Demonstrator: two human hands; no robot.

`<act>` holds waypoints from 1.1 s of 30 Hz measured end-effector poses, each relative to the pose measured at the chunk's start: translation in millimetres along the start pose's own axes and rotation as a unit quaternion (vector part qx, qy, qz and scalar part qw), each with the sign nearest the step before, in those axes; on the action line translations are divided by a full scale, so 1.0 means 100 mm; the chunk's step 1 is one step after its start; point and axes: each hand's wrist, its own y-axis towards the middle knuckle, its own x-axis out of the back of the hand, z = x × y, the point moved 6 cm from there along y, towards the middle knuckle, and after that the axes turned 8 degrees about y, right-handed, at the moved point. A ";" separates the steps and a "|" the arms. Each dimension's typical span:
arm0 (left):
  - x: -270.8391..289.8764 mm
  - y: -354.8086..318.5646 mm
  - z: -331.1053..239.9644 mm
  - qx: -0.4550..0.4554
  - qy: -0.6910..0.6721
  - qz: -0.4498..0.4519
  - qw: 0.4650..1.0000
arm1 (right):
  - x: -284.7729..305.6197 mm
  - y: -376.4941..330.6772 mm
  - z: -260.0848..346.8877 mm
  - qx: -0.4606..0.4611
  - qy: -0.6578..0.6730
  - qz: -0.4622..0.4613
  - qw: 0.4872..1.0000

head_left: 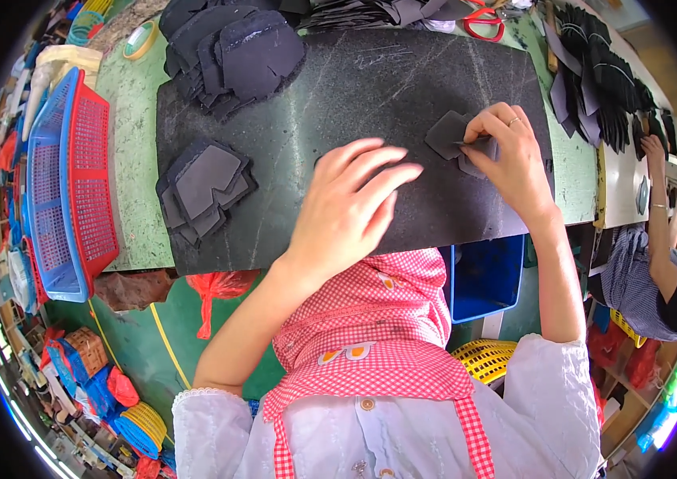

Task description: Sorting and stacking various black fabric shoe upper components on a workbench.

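My right hand [514,160] pinches a small dark grey cut piece [482,148] between thumb and fingers, at the right of a black work mat [354,104]. Just left of those fingertips another grey piece [443,136] lies on the mat, partly under the held one. Over the mat's middle, my left hand [346,203] is open and holds nothing, its fingers apart and slightly blurred. A loose pile of notched grey pieces [209,180] rests at the mat's left. Larger dark pieces [258,56] are heaped at the far left.
Red-handled scissors [484,24] and a tape roll [140,40] lie at the far side. Red and blue baskets [92,180] stand left. Bundled black strips [594,72] lie right. A blue bin [486,275] sits below the table edge. Another person [650,263] works at far right.
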 end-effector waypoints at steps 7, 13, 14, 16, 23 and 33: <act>-0.56 0.21 -0.15 -0.038 0.096 0.062 0.993 | 0.10 -0.01 -0.29 -0.059 0.207 0.070 0.974; -0.49 0.20 -0.12 -0.024 0.043 0.055 0.997 | 0.63 -0.04 -0.67 -0.172 0.508 -0.232 0.812; -0.37 0.24 -0.08 0.019 -0.032 0.051 0.998 | 0.48 0.00 -0.39 -0.223 0.442 -0.112 0.862; -0.05 0.26 0.02 0.062 -0.097 0.002 0.993 | 0.09 0.05 0.12 -0.178 0.355 0.029 0.917; 0.43 -0.26 0.49 0.329 -0.329 0.074 0.882 | -0.55 0.01 0.55 -0.295 0.524 0.211 0.771; 0.24 -0.57 0.61 0.423 -0.259 0.182 0.849 | -0.81 -0.01 0.60 -0.298 0.368 0.238 0.848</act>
